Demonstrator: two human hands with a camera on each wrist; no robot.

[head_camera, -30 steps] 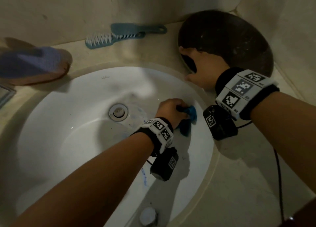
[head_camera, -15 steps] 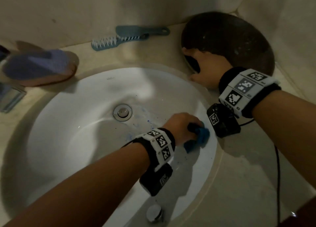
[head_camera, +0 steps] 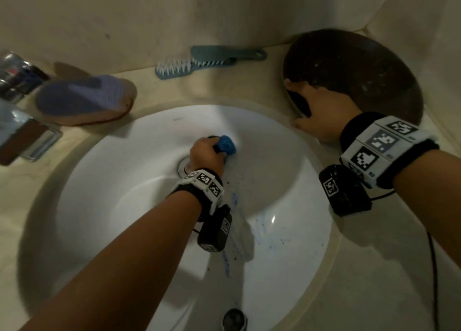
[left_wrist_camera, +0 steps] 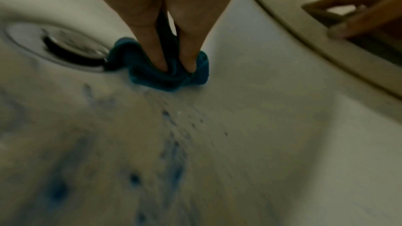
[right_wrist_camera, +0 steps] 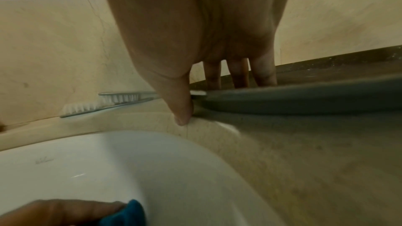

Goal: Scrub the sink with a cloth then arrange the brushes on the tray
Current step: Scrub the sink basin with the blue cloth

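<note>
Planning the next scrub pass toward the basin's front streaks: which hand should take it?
Left. The left hand already grips the blue cloth beside the drain, inside the sink. The right hand rests on the dark tray rim.

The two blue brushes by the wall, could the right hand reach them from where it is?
Probably yes. The right hand rests on the dark tray's rim holding nothing, and the blue brushes lie close beside it on bare counter.

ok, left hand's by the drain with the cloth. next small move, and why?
Probably drag the blue cloth back toward the near wall: blue streaks show on the sink there. The left hand grips the cloth beside the drain; the right hand rests on the tray.
</note>
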